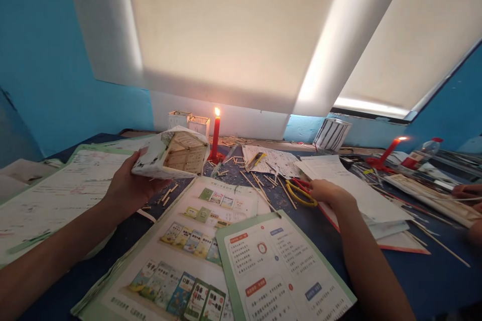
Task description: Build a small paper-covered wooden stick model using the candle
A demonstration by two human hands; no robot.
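Note:
My left hand (130, 180) grips a paper-covered box frame of thin wooden sticks (184, 153), raised above the table with its open side towards me. Dark ink marks show on its white paper. On the table, my right hand (329, 193) has its fingers curled at a red-handled tool (303, 183), its working end unclear. Yellow-handled scissors (301, 194) lie right beside those fingers. Between the hands are loose wooden sticks (258, 185) and a yellow utility knife (258, 159) on a written sheet (276, 160).
A lit red candle (216, 138) stands close behind the held frame. Another lit candle (389, 150) leans at the right by a bottle (424, 153). Booklets (176, 241) cover the front. Small paper boxes (188, 123) and a striped box (332, 134) line the back. Another person's hand (469, 191) shows far right.

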